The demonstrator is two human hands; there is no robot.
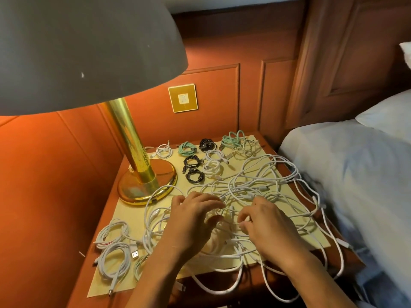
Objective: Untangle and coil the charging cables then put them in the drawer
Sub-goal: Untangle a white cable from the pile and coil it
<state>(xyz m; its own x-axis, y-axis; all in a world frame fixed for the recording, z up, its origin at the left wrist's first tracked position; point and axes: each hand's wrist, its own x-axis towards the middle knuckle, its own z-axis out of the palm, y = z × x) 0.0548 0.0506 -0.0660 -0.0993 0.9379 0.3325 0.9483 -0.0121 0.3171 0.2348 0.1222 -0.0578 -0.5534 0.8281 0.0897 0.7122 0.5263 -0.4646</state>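
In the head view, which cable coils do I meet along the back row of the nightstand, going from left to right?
small white coil → mint-green coil → black coil → larger mint-green bundle

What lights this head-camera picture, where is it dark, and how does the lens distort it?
Head view: the lamp throws orange light on the wall and mat; its shade is dark; the left hand and right hand shadow the cable tangle; the wide-angle lens bows the wall's panel lines.
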